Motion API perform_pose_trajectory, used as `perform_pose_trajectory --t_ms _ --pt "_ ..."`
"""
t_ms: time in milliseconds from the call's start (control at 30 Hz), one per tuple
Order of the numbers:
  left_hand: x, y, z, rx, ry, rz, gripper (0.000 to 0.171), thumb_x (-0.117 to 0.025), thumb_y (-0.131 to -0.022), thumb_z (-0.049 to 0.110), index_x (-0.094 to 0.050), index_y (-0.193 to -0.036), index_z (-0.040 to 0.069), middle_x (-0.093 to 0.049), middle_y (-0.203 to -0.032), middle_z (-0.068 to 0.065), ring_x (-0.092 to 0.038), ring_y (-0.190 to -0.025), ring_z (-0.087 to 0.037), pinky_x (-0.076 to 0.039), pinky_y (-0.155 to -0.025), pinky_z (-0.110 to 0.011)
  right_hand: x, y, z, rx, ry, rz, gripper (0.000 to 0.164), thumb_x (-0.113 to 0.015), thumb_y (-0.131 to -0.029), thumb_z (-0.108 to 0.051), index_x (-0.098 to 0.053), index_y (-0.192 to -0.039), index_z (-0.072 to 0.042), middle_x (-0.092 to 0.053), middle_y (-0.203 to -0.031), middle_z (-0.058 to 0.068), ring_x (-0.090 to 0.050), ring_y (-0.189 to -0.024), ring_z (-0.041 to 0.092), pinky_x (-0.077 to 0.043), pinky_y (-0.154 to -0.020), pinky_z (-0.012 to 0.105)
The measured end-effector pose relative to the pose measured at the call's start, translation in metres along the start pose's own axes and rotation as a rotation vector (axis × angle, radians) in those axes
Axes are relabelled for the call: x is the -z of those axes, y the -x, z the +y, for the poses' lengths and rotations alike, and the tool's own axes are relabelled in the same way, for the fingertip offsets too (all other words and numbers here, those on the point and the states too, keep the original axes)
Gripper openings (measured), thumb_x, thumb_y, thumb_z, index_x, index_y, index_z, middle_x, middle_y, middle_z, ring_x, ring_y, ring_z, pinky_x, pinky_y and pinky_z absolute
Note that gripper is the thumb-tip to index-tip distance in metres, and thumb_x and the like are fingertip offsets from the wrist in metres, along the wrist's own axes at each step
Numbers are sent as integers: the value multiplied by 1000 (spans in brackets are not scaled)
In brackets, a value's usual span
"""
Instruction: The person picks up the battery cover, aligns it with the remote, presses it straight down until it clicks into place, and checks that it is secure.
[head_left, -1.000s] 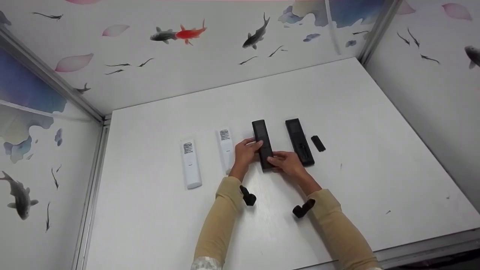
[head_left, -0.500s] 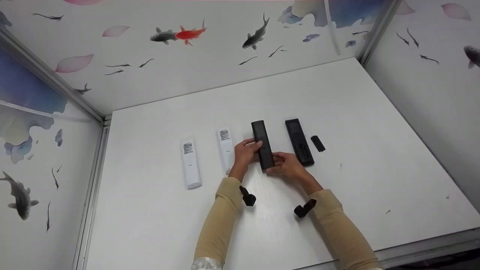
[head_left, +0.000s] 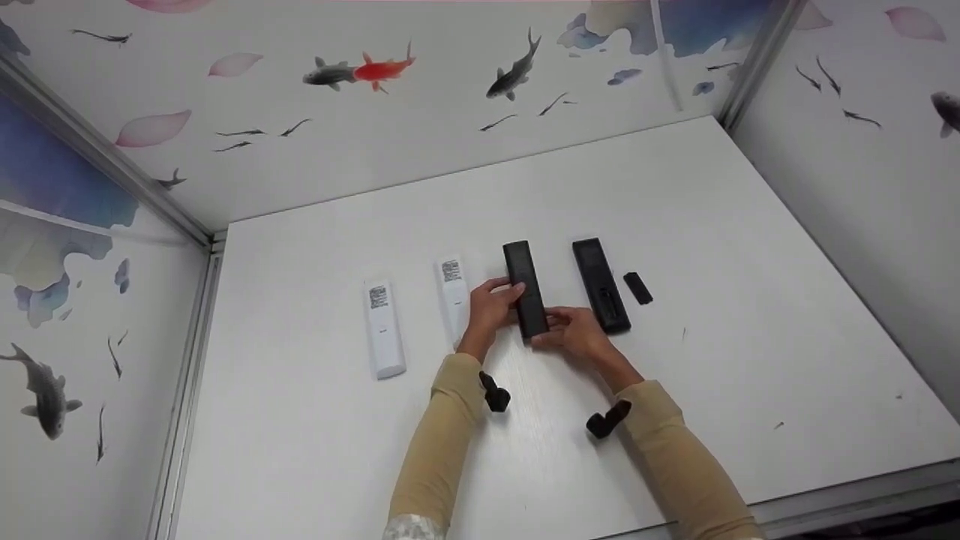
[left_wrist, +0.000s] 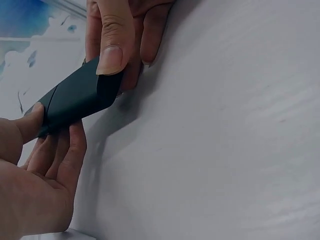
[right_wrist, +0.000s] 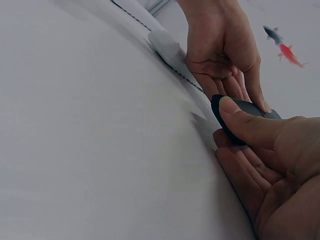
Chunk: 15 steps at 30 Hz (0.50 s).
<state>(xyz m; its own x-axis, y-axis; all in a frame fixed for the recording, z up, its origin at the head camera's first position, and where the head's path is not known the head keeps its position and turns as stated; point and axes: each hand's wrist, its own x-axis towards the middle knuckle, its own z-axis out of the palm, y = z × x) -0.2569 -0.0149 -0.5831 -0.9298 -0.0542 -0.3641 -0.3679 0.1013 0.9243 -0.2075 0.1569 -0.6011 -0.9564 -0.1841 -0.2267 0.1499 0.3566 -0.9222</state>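
A black remote control (head_left: 525, 289) is held between both hands, seen with its plain back up in the head view. My left hand (head_left: 491, 309) grips its middle from the left, thumb on the upper face and fingers beneath. At its near end is my right hand (head_left: 576, 330); in the right wrist view the right thumb (right_wrist: 250, 125) presses the end and the fingers lie underneath. A shadow under the remote (left_wrist: 75, 95) in the left wrist view shows it raised off the table. To the right lies a second black remote (head_left: 592, 274), its battery compartment uncovered.
A small black battery cover (head_left: 637, 288) lies right of the second black remote. Two white remotes lie to the left, one white remote (head_left: 452, 281) close by my left hand and another white remote (head_left: 384, 337) farther out. Printed walls bound the white table (head_left: 300, 450).
My right thumb has slid off the black remote's upper face to its near end. The left hand keeps its hold, and the things on the table stay in place.
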Motion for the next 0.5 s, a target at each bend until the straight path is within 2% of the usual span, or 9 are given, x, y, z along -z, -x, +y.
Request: perform_pose_trajectory --t_ms 167,500 --pt "0 1 3 -2 -15 -8 43 -74 -91 25 -65 -127 3 -73 -117 -19 -72 -99 -22 -55 -88 -32 -2 -1 0 3 8 37 61 -86 -77 -12 -62 -131 5 -74 -110 23 -72 -95 21 -52 -80 24" --pt "0 1 1 -2 -44 -6 42 -74 -91 27 -66 -126 3 -74 -116 -18 -72 -98 -21 -54 -88 -30 -1 0 1 3 -22 18 60 -85 -78 -11 -62 -131 5 -74 -110 24 -72 -96 20 -51 -79 19"
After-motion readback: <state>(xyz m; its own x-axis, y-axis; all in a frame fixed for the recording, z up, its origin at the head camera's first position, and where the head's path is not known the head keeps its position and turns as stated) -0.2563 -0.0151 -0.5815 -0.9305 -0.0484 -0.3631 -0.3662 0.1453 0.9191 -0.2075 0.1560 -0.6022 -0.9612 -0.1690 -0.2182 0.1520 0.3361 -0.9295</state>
